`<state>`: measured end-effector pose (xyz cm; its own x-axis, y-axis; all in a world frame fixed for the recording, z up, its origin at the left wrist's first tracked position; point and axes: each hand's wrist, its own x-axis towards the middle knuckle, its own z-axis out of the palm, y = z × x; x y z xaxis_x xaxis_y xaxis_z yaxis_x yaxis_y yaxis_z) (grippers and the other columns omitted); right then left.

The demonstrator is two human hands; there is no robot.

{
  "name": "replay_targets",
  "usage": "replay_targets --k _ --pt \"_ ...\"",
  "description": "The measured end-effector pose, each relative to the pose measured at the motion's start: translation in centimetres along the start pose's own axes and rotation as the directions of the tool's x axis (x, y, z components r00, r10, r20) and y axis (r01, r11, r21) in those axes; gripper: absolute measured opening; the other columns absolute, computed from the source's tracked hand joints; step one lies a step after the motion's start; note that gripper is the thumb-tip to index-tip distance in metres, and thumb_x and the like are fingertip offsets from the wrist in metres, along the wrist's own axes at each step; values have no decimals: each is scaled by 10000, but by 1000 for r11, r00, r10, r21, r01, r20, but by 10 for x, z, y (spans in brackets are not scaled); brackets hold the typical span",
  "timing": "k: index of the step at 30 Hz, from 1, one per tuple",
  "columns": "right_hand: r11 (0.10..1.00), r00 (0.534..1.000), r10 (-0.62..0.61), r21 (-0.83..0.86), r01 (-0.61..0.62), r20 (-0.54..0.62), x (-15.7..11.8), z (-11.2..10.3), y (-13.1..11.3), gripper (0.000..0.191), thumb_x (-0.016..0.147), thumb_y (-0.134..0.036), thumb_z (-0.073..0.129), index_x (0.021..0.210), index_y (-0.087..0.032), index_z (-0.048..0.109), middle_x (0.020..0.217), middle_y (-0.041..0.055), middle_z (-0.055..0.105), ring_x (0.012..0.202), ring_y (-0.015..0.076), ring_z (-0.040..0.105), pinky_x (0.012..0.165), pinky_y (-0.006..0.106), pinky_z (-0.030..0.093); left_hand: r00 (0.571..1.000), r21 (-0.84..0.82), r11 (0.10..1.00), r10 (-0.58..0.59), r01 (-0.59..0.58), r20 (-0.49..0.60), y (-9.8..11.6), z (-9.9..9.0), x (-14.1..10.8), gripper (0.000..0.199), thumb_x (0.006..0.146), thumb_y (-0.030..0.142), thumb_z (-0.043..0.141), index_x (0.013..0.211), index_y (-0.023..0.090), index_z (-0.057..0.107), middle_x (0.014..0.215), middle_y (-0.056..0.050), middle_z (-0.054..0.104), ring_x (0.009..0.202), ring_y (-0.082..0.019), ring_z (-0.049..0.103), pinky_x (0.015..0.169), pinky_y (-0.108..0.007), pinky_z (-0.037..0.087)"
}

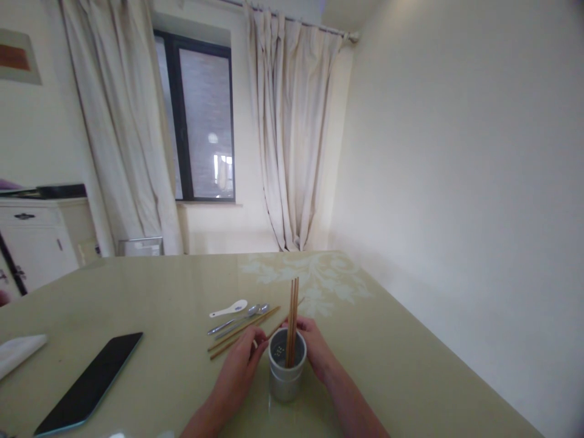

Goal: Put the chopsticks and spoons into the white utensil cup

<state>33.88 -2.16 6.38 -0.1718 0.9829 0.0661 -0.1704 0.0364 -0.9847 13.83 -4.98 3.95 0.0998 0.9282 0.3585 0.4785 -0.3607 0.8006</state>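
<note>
A grey-white chopstick holder (286,383) with drain holes in its floor stands upright on the table in front of me. Several wooden chopsticks (292,310) rise from it, leaning on its right side. My left hand (241,359) is closed at the holder's left, pinching the near end of a loose chopstick (275,330). That stick slants away behind the holder's rim. My right hand (314,344) curls around the right and far side, its fingertips closed at the same stick, partly hidden by the upright chopsticks. More chopsticks (241,328) lie left of the holder.
Beyond the lying chopsticks are two metal spoons (249,312) and a white soup spoon (230,309). A dark phone (93,380) and a white item (20,351) lie at the left of the glossy table (410,377). A wall (479,213) borders its right side.
</note>
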Motion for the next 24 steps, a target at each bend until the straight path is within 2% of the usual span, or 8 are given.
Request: replay_targets --k 7,10,11,14,16,18,20,24 --pt "990 996 -89 114 88 3 2 7 -3 457 750 -601 919 889 -186 787 816 42 781 698 203 707 671 298 538 999 -14 999 40 -40 11 6 2 -1 363 1024 556 503 960 252 691 927 -77 765 833 -252 694 803 -372 585" --pt "978 969 -185 63 197 -163 4 2 -8 507 779 -682 861 887 -200 745 863 66 791 764 234 734 682 320 557 997 61 996 67 -64 -40 1 -1 2 365 1044 513 466 1043 262 731 1040 -95 786 985 -278 730 913 -413 592" --pt "968 938 -240 13 251 -252 5 -3 -11 520 783 -702 844 880 -204 734 860 72 790 777 240 736 683 325 556 996 117 991 70 -62 -62 -3 -4 3 362 1051 486 452 1062 264 737 1074 -97 787 1028 -282 731 945 -422 586" --pt "909 777 -409 -140 392 -479 6 -28 -27 505 807 -682 829 920 -199 736 871 88 797 801 237 727 698 331 547 992 367 930 55 -9 -113 -19 -16 7 327 1050 357 433 1090 255 741 1115 -96 785 1079 -291 722 996 -447 557" --pt "874 654 -448 -145 463 -609 4 -45 -37 486 806 -646 844 961 -196 741 868 78 796 791 220 713 703 327 543 992 537 843 30 39 -120 -29 -23 8 314 1036 279 443 1124 247 742 1147 -94 780 1108 -298 710 1013 -453 536" --pt "850 595 -416 -62 523 -688 0 -55 -46 474 782 -622 871 965 -203 746 870 58 792 767 191 696 715 315 545 994 651 755 -5 72 -105 -35 -28 8 309 1033 241 458 1158 243 740 1191 -91 772 1143 -295 698 1013 -436 527" --pt "843 630 -373 35 537 -681 -3 -56 -51 460 754 -601 901 946 -209 757 856 44 788 740 172 683 713 302 546 996 717 692 -41 84 -76 -36 -30 7 301 1040 227 469 1176 238 737 1229 -95 767 1175 -289 691 1010 -417 524" --pt "888 791 -391 32 458 -471 -8 -38 -50 409 775 -572 906 894 -200 784 779 50 779 688 176 665 662 299 537 995 789 608 -97 89 -37 -28 -32 5 293 1054 228 461 1122 222 745 1235 -119 775 1213 -315 688 1008 -451 516"
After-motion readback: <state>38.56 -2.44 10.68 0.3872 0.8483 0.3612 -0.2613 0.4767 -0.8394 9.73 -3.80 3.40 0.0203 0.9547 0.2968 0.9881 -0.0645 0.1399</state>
